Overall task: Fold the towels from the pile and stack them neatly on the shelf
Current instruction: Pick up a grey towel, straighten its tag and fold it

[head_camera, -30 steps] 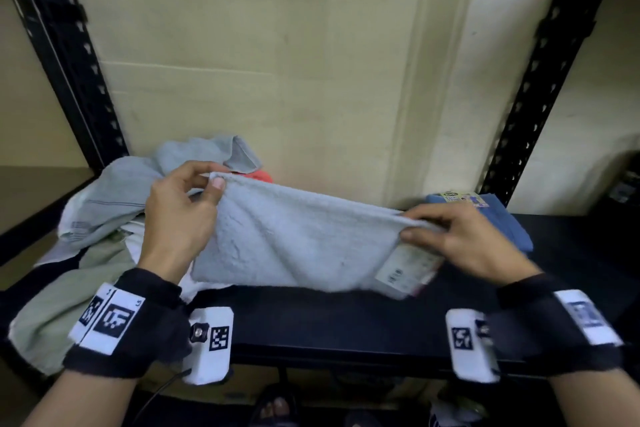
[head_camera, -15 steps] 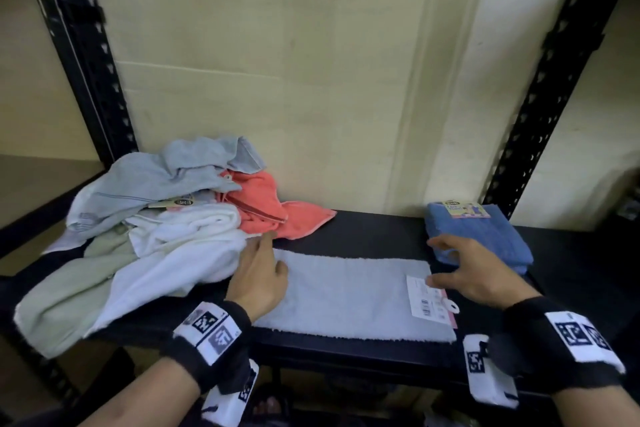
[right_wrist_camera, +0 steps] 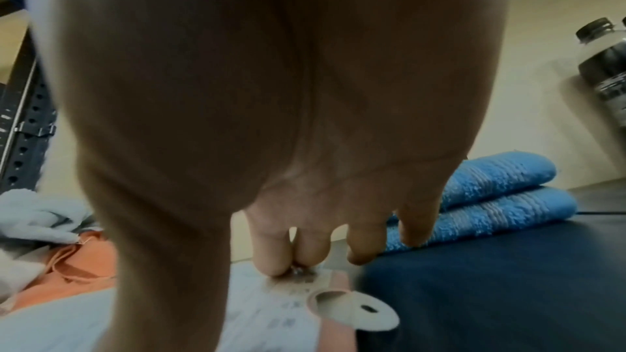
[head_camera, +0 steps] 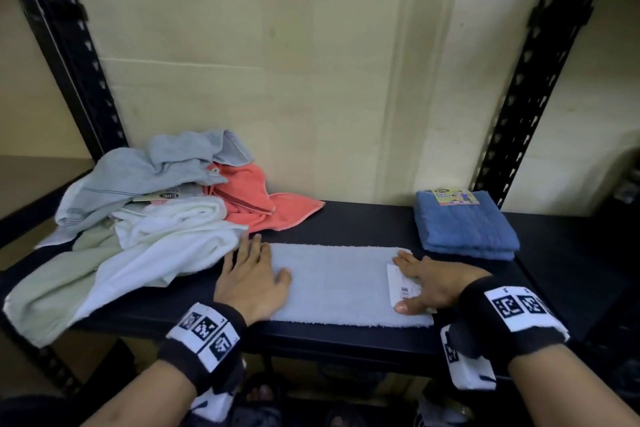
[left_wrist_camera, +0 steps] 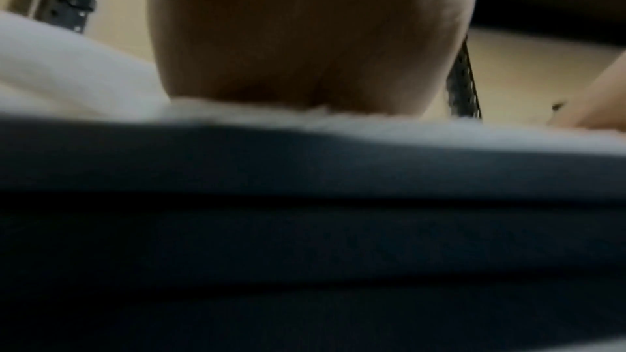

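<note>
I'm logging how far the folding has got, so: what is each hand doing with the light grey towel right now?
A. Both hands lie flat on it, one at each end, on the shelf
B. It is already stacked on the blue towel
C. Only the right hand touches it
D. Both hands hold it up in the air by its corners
A: the left hand and right hand rest flat on opposite ends of the light grey towel, spread on the shelf.

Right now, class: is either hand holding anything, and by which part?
Nothing is gripped. The left hand presses flat on the left end of the pale grey towel; the right hand presses flat on its right end, over the paper tag.
</note>
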